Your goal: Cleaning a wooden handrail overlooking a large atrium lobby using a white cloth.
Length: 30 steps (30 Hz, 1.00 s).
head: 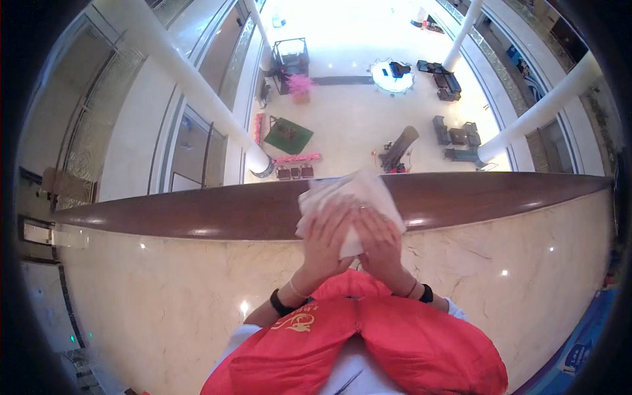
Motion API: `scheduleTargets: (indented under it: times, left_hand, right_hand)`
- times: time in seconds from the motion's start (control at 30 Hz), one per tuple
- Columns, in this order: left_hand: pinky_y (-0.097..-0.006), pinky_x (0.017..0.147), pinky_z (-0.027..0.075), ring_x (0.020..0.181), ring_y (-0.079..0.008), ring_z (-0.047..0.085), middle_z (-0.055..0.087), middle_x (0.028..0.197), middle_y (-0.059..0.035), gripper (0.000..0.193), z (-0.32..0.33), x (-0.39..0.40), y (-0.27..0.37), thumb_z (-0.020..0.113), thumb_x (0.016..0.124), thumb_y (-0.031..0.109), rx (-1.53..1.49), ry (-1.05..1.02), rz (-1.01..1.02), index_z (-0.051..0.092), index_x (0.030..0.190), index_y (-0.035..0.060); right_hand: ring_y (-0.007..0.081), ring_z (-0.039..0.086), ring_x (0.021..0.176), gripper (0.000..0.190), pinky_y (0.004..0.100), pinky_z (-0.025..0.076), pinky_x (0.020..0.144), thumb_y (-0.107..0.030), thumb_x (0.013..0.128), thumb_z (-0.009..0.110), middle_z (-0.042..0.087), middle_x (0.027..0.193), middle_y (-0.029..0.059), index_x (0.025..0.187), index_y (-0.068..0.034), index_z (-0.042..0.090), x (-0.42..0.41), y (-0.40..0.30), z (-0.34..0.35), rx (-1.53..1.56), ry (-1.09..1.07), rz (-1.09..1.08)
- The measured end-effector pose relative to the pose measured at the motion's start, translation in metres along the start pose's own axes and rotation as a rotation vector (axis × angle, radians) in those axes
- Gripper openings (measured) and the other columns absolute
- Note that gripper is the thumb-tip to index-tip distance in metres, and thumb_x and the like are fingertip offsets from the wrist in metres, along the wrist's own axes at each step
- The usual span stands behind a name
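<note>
Both my hands rest side by side on a folded white cloth point(351, 244), fingers pointing away from me. My left hand point(326, 232) covers its left part, and my right hand point(380, 232) covers its right part. The cloth lies over a broad brown wooden balcony rail point(237, 210), its far corner reaching past the rail's far edge. Loose layers of cloth show around the fingers. Whether the cloth presses on the wood or is held just above it, I cannot tell. My thumbs sit low, near the cloth's near edge.
Beyond the rail is a drop to a lobby floor point(340, 118) with armchairs point(456, 136), a pink tree point(299, 86) and a round platform point(392, 76) bearing a dark piano. White columns point(543, 106) rise at both sides. Marble flooring point(163, 291) lies on my side.
</note>
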State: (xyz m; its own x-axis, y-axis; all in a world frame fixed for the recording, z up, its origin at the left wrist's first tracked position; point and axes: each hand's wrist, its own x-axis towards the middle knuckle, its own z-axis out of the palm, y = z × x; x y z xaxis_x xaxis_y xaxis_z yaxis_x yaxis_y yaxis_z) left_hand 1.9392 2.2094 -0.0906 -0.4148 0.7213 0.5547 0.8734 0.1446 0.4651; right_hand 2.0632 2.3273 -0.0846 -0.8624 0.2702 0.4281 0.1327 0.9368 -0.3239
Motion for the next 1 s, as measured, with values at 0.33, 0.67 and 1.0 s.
scheduleTargets:
  times: [0.33,0.67,1.0]
  left_hand:
    - [-0.0537,0.118,0.025,0.140,-0.0358,0.042,0.053,0.144,-0.0151,0.066,-0.053,-0.070,0.001,0.063,0.076,0.022,0.132,0.074,-0.119,0.052,0.139,0.0060]
    - [-0.0550,0.117,0.023,0.140,-0.0398,0.040,0.051,0.145,-0.0173,0.055,-0.042,-0.064,-0.005,0.045,0.093,0.033,0.098,0.332,-0.236,0.052,0.138,0.0015]
    - [-0.0505,0.118,0.027,0.139,-0.0340,0.040,0.049,0.143,-0.0169,0.070,0.030,0.073,0.082,0.063,0.074,0.028,-0.104,-0.138,0.067,0.050,0.138,0.0025]
  right_hand:
    - [0.0292,0.043,0.140,0.057,0.0428,0.030,0.114,-0.022,0.083,0.057,0.047,0.149,0.0120,0.138,-0.004,0.052,-0.011,-0.058,0.037,0.043,0.101,-0.261]
    - [0.0252,0.040,0.142,0.064,0.0429,0.023,0.121,-0.020,0.083,0.057,0.046,0.149,0.0118,0.143,-0.002,0.046,0.016,-0.058,0.036,0.242,0.022,-0.367]
    - [0.0307,0.044,0.138,0.059,0.0485,0.028,0.115,-0.022,0.087,0.058,0.050,0.146,0.0136,0.142,-0.002,0.048,-0.021,0.029,-0.059,-0.119,0.180,0.225]
